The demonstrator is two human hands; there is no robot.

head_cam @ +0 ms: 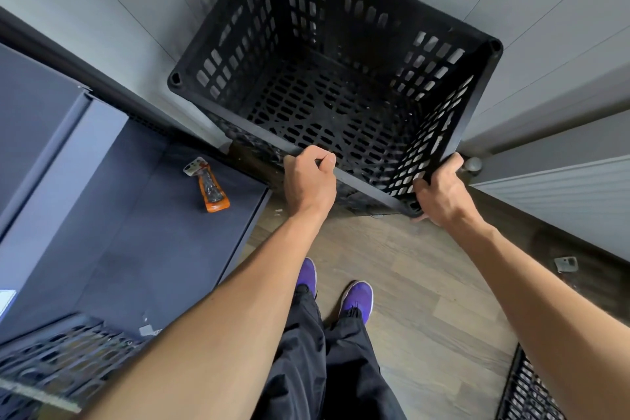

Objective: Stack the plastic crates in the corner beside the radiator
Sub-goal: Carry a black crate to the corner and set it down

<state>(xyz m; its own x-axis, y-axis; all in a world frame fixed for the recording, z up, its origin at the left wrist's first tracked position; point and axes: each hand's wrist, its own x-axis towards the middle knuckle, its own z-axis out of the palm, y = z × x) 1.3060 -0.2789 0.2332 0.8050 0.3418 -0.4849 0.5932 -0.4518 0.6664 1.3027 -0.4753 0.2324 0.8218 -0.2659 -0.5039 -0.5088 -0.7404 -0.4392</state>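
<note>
Left hand (308, 177) and right hand (443, 193) grip rim of black slotted plastic crate (341, 102) ahead; I'd lower it level, corners squared.

Single view, head-worn, wide-angle. Lens points steeply down and slightly forward from a standing wearer, looking out along both bare forearms. Black crate (341, 106) fills upper centre at close range, seen from above into its open top. Left grip (308, 181) and right grip (443, 194) sit mid-frame on its near rim. Purple shoes (356, 298) and wood floor (426, 283) lie almost directly under the lens, lower centre. Dark surface (136, 232) runs down the left side, ribbed white panel (562, 201) along the right. Straight edges bow toward the frame borders.
</note>
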